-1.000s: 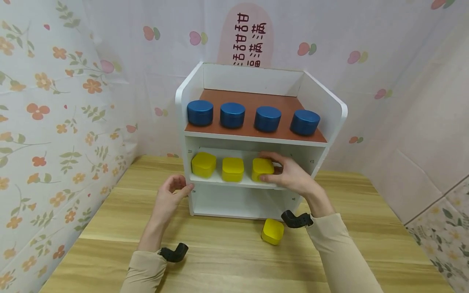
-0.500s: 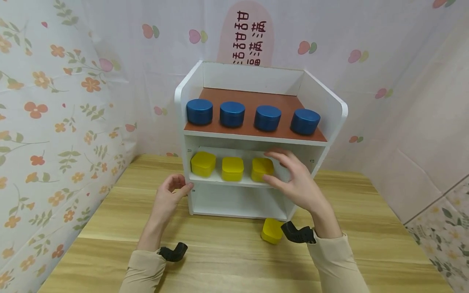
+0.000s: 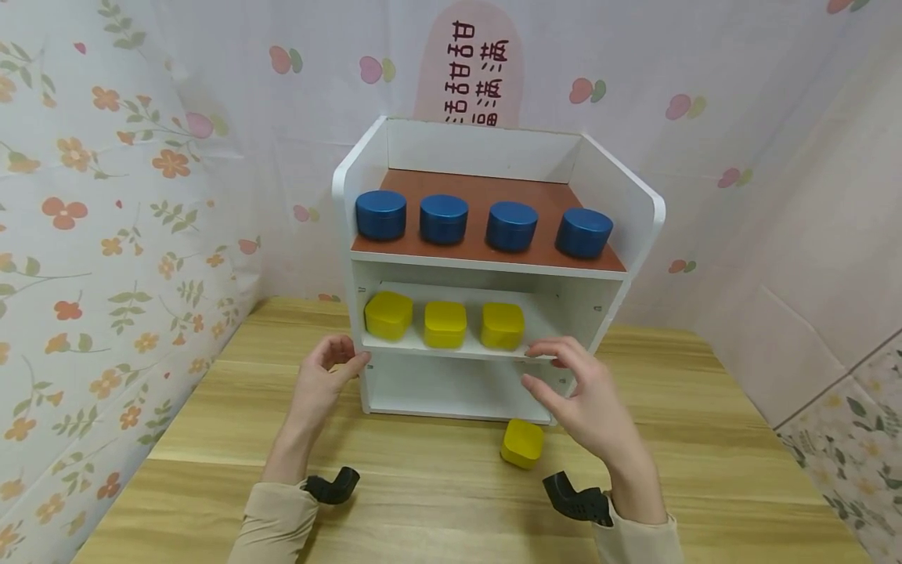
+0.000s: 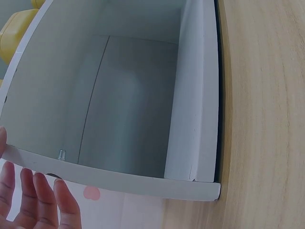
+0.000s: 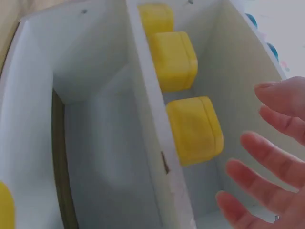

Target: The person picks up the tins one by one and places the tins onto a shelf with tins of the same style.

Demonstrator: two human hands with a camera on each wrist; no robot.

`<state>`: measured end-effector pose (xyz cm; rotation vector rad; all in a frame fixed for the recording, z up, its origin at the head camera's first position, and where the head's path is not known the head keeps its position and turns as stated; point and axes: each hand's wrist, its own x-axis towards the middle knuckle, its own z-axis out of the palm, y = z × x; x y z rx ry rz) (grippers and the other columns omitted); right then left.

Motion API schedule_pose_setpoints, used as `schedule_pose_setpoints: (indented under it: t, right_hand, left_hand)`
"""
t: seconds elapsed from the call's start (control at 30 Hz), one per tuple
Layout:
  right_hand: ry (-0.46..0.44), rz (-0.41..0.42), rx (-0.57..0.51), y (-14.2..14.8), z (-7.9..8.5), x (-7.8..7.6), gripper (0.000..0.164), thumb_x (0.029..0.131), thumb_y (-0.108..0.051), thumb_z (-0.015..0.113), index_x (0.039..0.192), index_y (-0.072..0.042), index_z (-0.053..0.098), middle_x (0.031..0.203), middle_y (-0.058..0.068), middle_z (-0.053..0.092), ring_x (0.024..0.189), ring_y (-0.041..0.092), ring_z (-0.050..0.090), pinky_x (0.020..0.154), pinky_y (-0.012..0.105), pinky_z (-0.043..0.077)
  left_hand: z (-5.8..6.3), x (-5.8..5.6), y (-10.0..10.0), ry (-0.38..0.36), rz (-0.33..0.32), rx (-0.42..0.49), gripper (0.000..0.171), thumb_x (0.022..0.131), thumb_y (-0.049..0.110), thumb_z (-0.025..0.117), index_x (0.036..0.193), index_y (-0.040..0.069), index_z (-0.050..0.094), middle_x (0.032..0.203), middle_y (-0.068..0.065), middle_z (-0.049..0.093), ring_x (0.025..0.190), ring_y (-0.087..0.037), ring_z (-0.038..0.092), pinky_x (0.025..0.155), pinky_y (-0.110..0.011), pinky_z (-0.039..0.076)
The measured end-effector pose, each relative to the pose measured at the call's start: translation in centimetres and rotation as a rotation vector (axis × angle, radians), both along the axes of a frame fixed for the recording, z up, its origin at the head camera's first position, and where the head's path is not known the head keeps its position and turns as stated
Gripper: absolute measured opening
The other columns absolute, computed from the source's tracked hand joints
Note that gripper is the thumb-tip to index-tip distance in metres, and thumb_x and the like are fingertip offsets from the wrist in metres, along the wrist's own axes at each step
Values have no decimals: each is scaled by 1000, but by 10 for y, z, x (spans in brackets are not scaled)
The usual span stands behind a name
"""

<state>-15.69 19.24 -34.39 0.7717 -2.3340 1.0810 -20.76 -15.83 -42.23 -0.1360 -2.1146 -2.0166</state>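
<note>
Three yellow square tins stand in a row on the middle shelf [image 3: 416, 345]: a left one [image 3: 389, 316], a centre one [image 3: 445, 324] and a right one [image 3: 503, 326]. A further yellow tin [image 3: 522, 444] lies on the table before the shelf unit's foot. My right hand [image 3: 588, 399] hovers in front of the unit's right side, fingers spread and holding nothing. In the right wrist view its fingers [image 5: 267, 188] are apart from the nearest tin [image 5: 194, 131]. My left hand [image 3: 327, 380] is at the unit's left side panel, thumb on the front edge, fingers [image 4: 43, 195] along the outside.
Several round blue tins [image 3: 511, 226] line the brown top of the white shelf unit [image 3: 486, 270]. Below the middle shelf is the bottom compartment [image 3: 458, 388]. The unit stands on a wooden table [image 3: 437, 501] against patterned cloth [image 3: 310, 102].
My right hand has let go of the right yellow tin on the middle shelf and drawn back, down and toward me. The left hand stays where it was.
</note>
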Motion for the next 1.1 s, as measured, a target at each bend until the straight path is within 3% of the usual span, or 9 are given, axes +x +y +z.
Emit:
schedule_pose_setpoints:
  t: [0.23,0.37,0.53,0.77,0.93,1.1]
  right_hand:
    - [-1,-1,44,2,-19,7,32,79,-1,80,104,-14,65,113,-6,62,107,15,56,89,25,45]
    - [-56,-6,105,3,-28,3,28,80,-5,80,99,-17,63,112,-4,61,107,16,56,87,34,48]
    - [-198,22,140,4,-39,-4,24,83,-9,78,95,-18,60,106,-4,61,100,17,58,81,46,51]
    - [-389,53,204,12,-51,-13,25,83,-14,79,93,-18,57,101,1,60,102,26,57,83,50,48]
    - [-550,68,240,20,-59,-16,32,83,-20,79,105,-10,58,109,7,62,108,36,57,88,54,46]
    - [-687,87,207,24,-71,-18,46,79,-16,82,116,-4,57,121,12,58,110,40,56,91,54,46]
  left_hand:
    - [-1,0,0,4,0,4,33,90,16,73,109,-1,53,102,-8,52,98,-21,51,77,-26,49]
    - [0,0,-1,9,5,1,34,90,15,73,110,-2,53,102,-8,51,99,-21,50,78,-28,50]
    - [2,0,-2,2,2,-4,35,90,15,73,111,-2,52,101,-7,52,99,-19,50,79,-29,50]
    - [1,0,-2,7,2,-6,34,90,16,73,109,-2,52,101,-9,52,97,-21,51,78,-29,50]
    - [1,1,-2,5,6,1,34,90,15,73,109,-2,52,101,-9,51,97,-21,51,77,-26,49]
    - [1,1,-1,5,0,-14,33,89,14,73,110,-2,53,102,-9,52,98,-20,51,77,-25,49]
